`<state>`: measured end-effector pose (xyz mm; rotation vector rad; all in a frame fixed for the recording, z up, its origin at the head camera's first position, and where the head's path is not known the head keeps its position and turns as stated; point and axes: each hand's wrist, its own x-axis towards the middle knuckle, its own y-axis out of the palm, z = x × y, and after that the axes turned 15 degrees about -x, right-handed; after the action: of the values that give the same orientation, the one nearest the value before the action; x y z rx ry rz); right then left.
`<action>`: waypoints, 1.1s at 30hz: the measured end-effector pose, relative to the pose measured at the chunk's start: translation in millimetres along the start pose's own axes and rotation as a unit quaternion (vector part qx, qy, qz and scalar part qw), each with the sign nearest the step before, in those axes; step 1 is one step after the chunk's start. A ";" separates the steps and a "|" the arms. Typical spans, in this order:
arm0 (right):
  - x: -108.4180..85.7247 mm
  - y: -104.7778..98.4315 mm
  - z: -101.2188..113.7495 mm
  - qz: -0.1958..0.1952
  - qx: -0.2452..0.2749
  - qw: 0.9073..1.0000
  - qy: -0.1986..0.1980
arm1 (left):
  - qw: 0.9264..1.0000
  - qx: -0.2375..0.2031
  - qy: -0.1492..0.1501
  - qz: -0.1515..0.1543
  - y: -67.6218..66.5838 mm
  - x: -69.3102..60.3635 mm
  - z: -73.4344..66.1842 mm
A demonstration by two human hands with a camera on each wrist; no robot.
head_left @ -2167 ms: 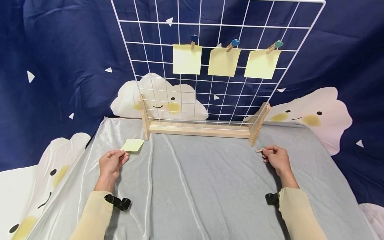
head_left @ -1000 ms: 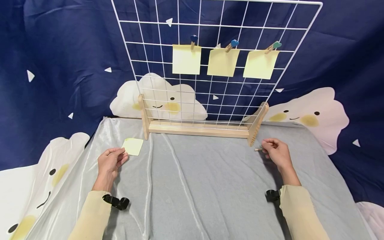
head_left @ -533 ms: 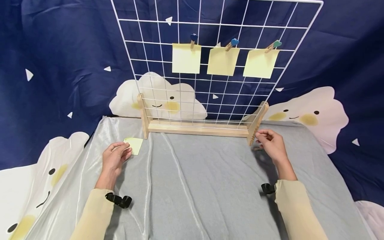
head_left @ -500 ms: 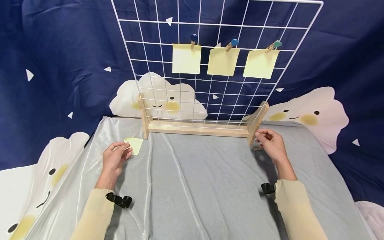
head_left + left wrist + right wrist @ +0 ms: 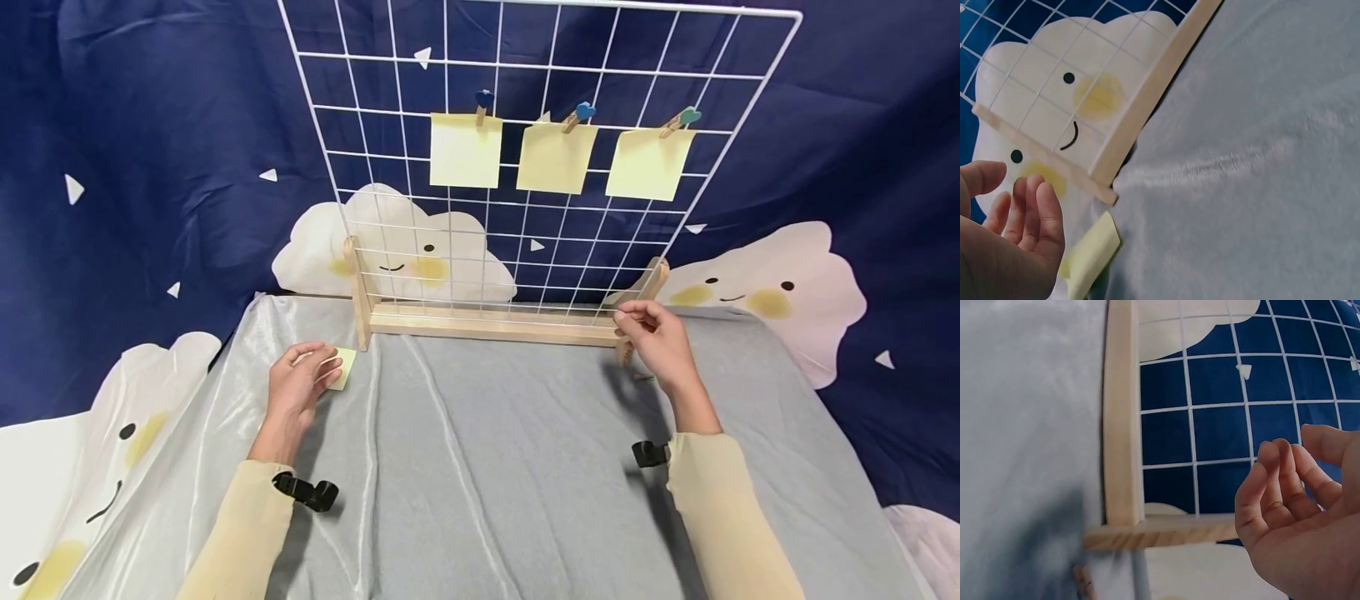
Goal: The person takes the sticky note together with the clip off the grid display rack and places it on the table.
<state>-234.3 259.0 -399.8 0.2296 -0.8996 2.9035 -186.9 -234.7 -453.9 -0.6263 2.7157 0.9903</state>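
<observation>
My left hand (image 5: 296,387) hovers with bent, relaxed fingers by a pale yellow sticky note (image 5: 347,367) on the cloth, partly hiding it. In the left wrist view the fingers are apart from that note (image 5: 1094,256), which has a lifted edge. My right hand (image 5: 660,346) is raised in front of the rack's right foot, its fingers loosely bent and nothing between them. A small clothespin (image 5: 1083,581) lies on the cloth below it. Three sticky notes, left (image 5: 465,154), middle (image 5: 555,162) and right (image 5: 648,167), hang on the wire grid, each under a heart-topped clothespin.
The white wire grid stands in a wooden base (image 5: 495,322) at the back of the table, which is covered by grey cloth (image 5: 480,467). Behind hangs a dark blue curtain (image 5: 172,108) printed with clouds. Each forearm wears a black wrist camera.
My left hand has let go of the sticky note and moved up and right over it. My right hand has released the clothespin onto the cloth and moved up and left.
</observation>
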 end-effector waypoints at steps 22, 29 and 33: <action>16.9 5.3 59.4 -0.004 0.033 0.997 -0.065 | 0.998 -0.013 0.035 0.044 28.1 -0.3 -7.5; 19.0 4.2 73.1 0.002 0.020 0.996 -0.084 | 0.996 -0.023 0.055 0.061 40.6 -2.9 -8.0; 20.6 3.9 80.1 0.005 0.026 0.995 -0.097 | 0.995 -0.026 0.061 0.069 45.9 -3.3 -8.9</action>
<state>-245.8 211.2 -333.1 0.5209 -0.8532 2.9541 -204.6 -207.8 -420.0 -0.5300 2.8824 1.0932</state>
